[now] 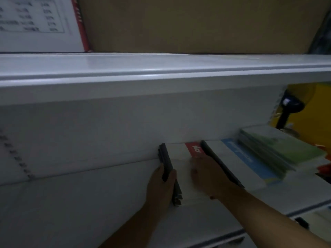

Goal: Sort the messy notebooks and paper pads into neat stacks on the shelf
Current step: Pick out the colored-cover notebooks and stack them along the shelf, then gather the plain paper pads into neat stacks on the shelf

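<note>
Left grip (161,187) curled round the dark spine side of a white, red-labelled notebook stack (180,154), right grip (206,176) blurred on its top cover, hold unclear, stack at the white shelf's (89,203) back edge, green notebooks (286,145) stacked just right.

I am working from one head-worn view. It is facing the white shelf (71,203) almost head-on and angling down, sitting close enough that the shelving is filling nearly the whole frame. The upper shelf board (161,72) is crossing the picture above the middle, with a cardboard box (197,24) showing on top of it. Both forearms are coming in from the bottom edge, putting the left hand (159,187) and right hand (206,176) right of centre at the notebook stack (177,153). The wide lens is bowing the shelf lines, and the frame is blurring.
</note>
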The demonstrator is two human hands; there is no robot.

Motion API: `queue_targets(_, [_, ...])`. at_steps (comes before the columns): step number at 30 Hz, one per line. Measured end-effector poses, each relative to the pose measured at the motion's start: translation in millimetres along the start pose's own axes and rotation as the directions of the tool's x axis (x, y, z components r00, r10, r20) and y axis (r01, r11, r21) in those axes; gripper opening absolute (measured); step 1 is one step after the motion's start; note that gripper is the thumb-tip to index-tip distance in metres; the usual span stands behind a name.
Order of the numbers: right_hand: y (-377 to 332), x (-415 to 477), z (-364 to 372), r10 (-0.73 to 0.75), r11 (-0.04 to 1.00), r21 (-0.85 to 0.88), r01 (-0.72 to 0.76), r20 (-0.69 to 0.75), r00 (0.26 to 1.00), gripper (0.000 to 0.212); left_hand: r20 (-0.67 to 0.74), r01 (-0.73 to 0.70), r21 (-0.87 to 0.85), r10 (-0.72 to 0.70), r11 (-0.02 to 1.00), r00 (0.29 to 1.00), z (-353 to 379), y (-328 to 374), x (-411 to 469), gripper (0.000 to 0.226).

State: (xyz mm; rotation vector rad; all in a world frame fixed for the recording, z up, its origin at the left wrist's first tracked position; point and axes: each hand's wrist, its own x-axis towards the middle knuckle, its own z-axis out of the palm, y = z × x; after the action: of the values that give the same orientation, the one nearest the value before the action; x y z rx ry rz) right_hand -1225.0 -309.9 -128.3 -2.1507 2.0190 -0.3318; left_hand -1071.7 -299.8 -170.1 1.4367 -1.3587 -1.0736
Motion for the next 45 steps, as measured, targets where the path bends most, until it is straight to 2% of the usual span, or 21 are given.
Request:
queue_targets(2, [-15.1, 16.7, 7.4, -0.025, 1.0, 0.021, 0.024, 0.087, 0.996, 0.035, -0.02, -0.022, 0.004, 0.022, 1.0, 1.0, -0.6, 1.3, -2.0, 0.033])
queue_targets(5, [-30.8, 22.9, 23.9, -0.032, 0.999, -0.045, 0.027, -0.121, 0.992, 0.055, -0.013, -0.03, 0.013, 0.03, 0.999, 0.999, 1.1, -0.7, -4.1, 0.031])
queue_targets(7, [-28.1, 21.0, 31.0, -0.032, 0.996, -0.084, 0.022, -0.122, 0.992, 0.052, -0.012, -0.024, 0.013, 0.025, 1.0, 1.0, -0.4, -2.3, -3.0, 0.038])
queue_targets(11, [-23.8, 21.3, 25.4, -0.052, 0.996, -0.078, 0.042, -0.139, 0.989, 0.048, -0.008, -0.047, 0.03, 0.047, 0.998, 0.999, -2.5, 1.1, -6.2, 0.029])
queue_targets(14, [-33.8, 10.7, 13.2, -0.011, 0.996, -0.087, 0.002, -0.107, 0.994, 0.04, 0.075, -0.026, 0.079, 0.02, 0.997, 0.997, -13.5, 6.6, -9.6, 0.055])
queue_targets(16, [-42.4, 4.3, 2.8, 0.058, 0.995, -0.074, -0.066, -0.1, 0.993, 0.025, 0.188, -0.04, 0.219, -0.002, 0.975, 0.982, -29.1, 11.1, -10.1, 0.061])
queue_targets(18, [-54.8, -1.3, -11.1, 0.128, 0.984, -0.125, -0.129, -0.018, 0.992, 0.017, 0.274, -0.132, 0.411, 0.016, 0.902, 0.962, -56.7, 14.8, -16.0, 0.055])
queue_targets(20, [-76.1, -2.0, -19.0, 0.147, 0.95, -0.28, -0.14, 0.004, 0.989, 0.018, 0.323, -0.305, 0.565, 0.135, 0.766, 0.937, -102.6, 19.8, -23.2, 0.074])
queue_targets(21, [-93.6, -2.7, -21.7, 0.09, 0.92, -0.382, -0.089, -0.013, 0.996, 0.028, 0.34, -0.408, 0.619, 0.24, 0.671, 0.909, -133.1, 22.2, -25.9, 0.089])
queue_targets(22, [-116.7, -4.3, -19.5, -0.01, 0.891, -0.455, -0.009, -0.039, 0.999, 0.038, 0.339, -0.505, 0.666, 0.381, 0.549, 0.86, -168.2, 22.2, -24.5, 0.093])
queue_targets(23, [-144.5, -8.1, -14.5, -0.124, 0.876, -0.475, 0.085, -0.051, 0.991, 0.049, 0.301, -0.567, 0.71, 0.548, 0.418, 0.78, -207.5, 19.7, -22.9, 0.083])
queue_targets(24, [-175.6, -13.4, -7.7, -0.246, 0.864, -0.467, 0.186, -0.071, 0.967, 0.061, 0.261, -0.569, 0.752, 0.643, 0.332, 0.72, -250.2, 16.5, -27.6, 0.068])
queue_targets(25, [-209.0, -21.4, -0.6, -0.307, 0.849, -0.453, 0.271, -0.007, 0.952, 0.068, 0.207, -0.492, 0.828, 0.669, 0.268, 0.714, -291.8, 15.3, -35.4, 0.054])
queue_targets(26, [-238.1, -27.0, 11.1, -0.376, 0.826, -0.424, 0.372, 0.076, 0.923, 0.068, 0.162, -0.376, 0.894, 0.607, 0.245, 0.778, -334.2, 16.5, -43.3, 0.047])
queue_targets(28, [-294.6, -31.8, 28.9, -0.468, 0.781, -0.359, 0.511, 0.204, 0.86, 0.061, 0.016, -0.116, 0.967, 0.399, 0.227, 0.917, -413.2, 15.5, -65.0, 0.058])
queue_targets(30, [-351.9, -37.8, 45.7, -0.575, 0.738, -0.28, 0.614, 0.216, 0.789, 0.06, -0.099, 0.068, 0.985, 0.196, 0.159, 0.976, -488.2, -2.5, -89.1, 0.066])
queue_targets(32, [-406.3, -48.7, 61.8, -0.634, 0.708, -0.217, 0.673, 0.227, 0.74, 0.061, -0.229, 0.212, 0.962, 0.086, 0.172, 0.97, -543.0, -20.8, -122.0, 0.06])
queue_targets(35, [-470.8, -61.6, 91.3, -0.668, 0.663, -0.165, 0.73, 0.31, 0.677, 0.062, -0.352, 0.34, 0.916, 0.018, 0.214, 0.936, -594.6, -44.8, -174.6, 0.058])
queue_targets(38, [-525.2, -77.1, 112.9, -0.691, 0.613, -0.143, 0.777, 0.38, 0.615, 0.061, -0.399, 0.382, 0.881, 0.004, 0.28, 0.917, -627.9, -62.1, -216.6, 0.061])
queue_targets(42, [-592.9, -88.3, 132.4, -0.766, 0.516, -0.133, 0.846, 0.37, 0.526, 0.06, -0.465, 0.423, 0.811, 0.006, 0.404, 0.885, -653.6, -82.6, -250.8, 0.054])
queue_targets(45, [-644.0, -89.4, 139.7, -0.808, 0.468, -0.1, 0.878, 0.355, 0.471, 0.058, -0.503, 0.464, 0.781, -0.019, 0.418, 0.864, -668.1, -102.1, -259.2, 0.055])
